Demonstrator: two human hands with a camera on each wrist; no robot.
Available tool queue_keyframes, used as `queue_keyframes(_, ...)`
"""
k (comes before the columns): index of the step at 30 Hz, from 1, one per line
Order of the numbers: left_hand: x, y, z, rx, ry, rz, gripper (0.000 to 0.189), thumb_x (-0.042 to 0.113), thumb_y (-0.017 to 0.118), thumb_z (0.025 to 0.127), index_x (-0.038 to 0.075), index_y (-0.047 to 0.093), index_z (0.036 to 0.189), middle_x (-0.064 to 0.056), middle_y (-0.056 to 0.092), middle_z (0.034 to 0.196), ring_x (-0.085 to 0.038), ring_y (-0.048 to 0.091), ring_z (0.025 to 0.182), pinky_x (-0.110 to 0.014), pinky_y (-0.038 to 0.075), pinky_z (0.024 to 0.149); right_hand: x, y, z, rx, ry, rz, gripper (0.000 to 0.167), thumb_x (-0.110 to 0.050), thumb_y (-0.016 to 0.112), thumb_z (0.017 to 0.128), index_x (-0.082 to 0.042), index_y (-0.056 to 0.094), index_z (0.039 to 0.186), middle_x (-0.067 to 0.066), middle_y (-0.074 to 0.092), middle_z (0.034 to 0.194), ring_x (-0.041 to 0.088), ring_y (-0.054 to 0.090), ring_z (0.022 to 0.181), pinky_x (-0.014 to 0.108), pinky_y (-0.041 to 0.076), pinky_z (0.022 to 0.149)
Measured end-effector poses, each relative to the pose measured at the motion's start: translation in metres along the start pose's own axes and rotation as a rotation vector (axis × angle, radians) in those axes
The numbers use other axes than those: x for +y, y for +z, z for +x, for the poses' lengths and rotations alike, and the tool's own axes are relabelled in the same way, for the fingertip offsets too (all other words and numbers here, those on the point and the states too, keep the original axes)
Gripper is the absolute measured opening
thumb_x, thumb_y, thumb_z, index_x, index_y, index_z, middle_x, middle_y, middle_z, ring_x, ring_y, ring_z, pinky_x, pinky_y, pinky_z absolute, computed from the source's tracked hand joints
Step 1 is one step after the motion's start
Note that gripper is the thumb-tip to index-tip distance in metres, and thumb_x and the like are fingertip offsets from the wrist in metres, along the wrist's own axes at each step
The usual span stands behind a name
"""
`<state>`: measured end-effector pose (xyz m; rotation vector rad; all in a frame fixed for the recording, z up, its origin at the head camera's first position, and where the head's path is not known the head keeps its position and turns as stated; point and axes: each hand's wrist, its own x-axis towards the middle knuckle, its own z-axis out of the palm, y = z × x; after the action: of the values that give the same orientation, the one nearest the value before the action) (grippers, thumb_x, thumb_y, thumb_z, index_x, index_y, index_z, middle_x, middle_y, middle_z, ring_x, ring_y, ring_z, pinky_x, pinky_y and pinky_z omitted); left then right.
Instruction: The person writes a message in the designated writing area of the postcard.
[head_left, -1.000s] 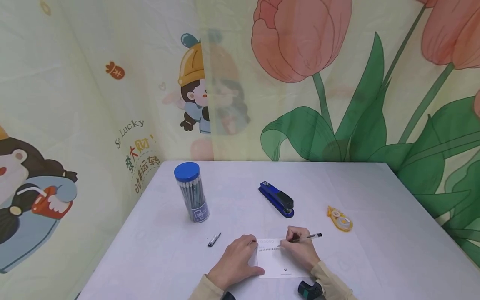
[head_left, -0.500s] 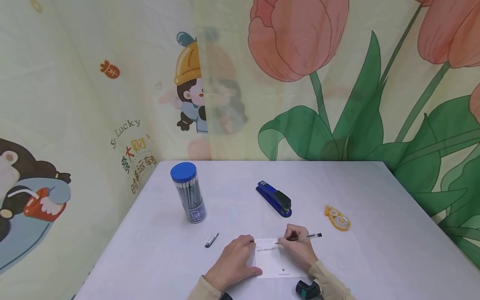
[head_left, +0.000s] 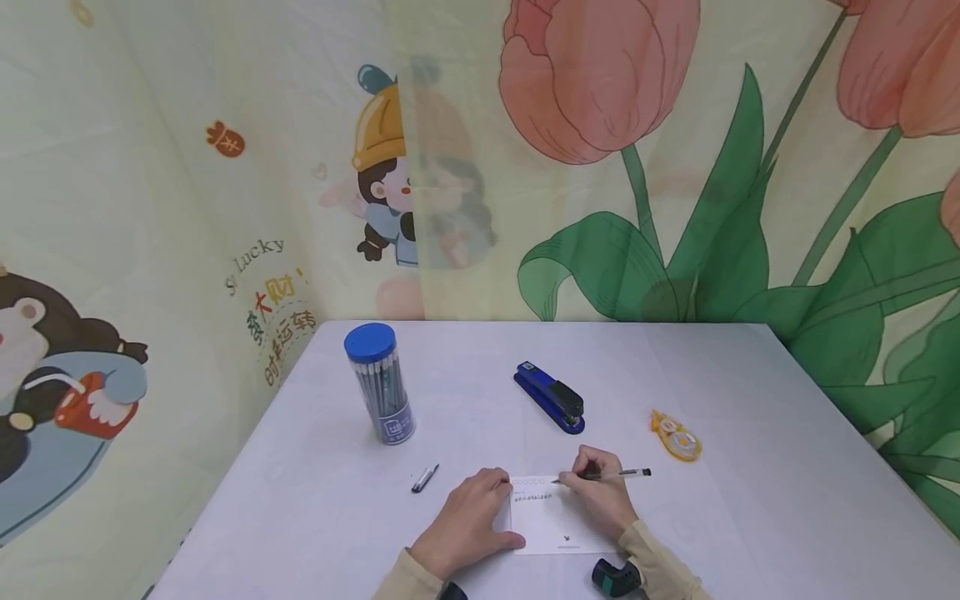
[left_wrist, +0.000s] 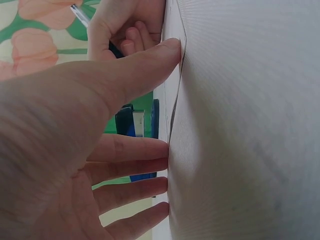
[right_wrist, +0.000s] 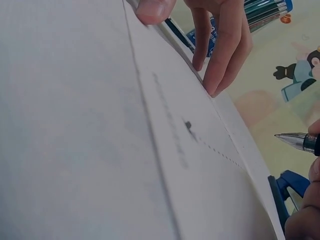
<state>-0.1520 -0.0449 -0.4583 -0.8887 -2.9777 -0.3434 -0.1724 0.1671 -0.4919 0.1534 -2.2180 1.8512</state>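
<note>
A white card [head_left: 536, 525] with a row of small printed circles and one line of handwriting lies on the table. My right hand [head_left: 606, 496] pinches a gel pen [head_left: 618, 475] with a clear barrel. Its tip hovers over the card's top edge; in the right wrist view the pen tip [right_wrist: 290, 140] shows apart from the card. At the card's left edge rests my left hand [head_left: 471, 518], its fingers straight and its thumb pressing the lower left corner. The left wrist view shows the thumb [left_wrist: 155, 60] on the card edge and the other fingertips along it.
A small clear-and-black piece like a pen cap [head_left: 425, 478] lies left of my left hand. Behind stand a blue-lidded jar of pencils [head_left: 382, 392] and a blue stapler [head_left: 550, 398]. A yellow correction tape [head_left: 677, 436] lies to the right. Printed curtains border the table.
The pen tip has moved up from the line of writing toward the card's top edge. My left hand stays on the card. The head view has shifted slightly.
</note>
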Motion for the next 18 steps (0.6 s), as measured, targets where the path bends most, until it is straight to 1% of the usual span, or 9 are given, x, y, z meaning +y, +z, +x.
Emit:
queue_keyframes(5,0.0007,-0.0002,-0.0003,-0.007,0.002,-0.011,0.067,0.054,0.079,0.069,0.007,0.068,0.116,-0.001,0.060,0.120,-0.014,0.055,0.113,-0.031,0.049,0.096,-0.0015,-0.0008,-0.0016,0.008,0.019,-0.006,0.024,0.016,0.064,0.068,-0.003,0.050,0.062,-0.003,0.050,0.059,0.008,0.045,0.059,0.018,0.038,0.057)
queue_keyframes(9,0.0015,-0.0016,0.0007,-0.012,-0.006,0.000,0.068,0.055,0.079,0.069,0.007,0.068,0.116,0.000,0.060,0.119,-0.014,0.055,0.111,-0.030,0.050,0.094,-0.0050,-0.0010,-0.0010,0.001,0.034,0.004,0.024,0.016,0.064,0.069,-0.002,0.050,0.063,-0.002,0.050,0.060,0.009,0.047,0.060,0.018,0.038,0.059)
queue_keyframes(18,0.0009,-0.0010,-0.0005,-0.002,-0.006,0.001,0.068,0.054,0.078,0.070,0.006,0.068,0.117,-0.001,0.061,0.119,-0.015,0.055,0.112,-0.031,0.050,0.095,-0.0067,-0.0015,-0.0001,-0.009,0.043,0.017,0.022,0.016,0.063,0.069,-0.001,0.050,0.063,-0.003,0.049,0.058,0.009,0.046,0.059,0.019,0.039,0.059)
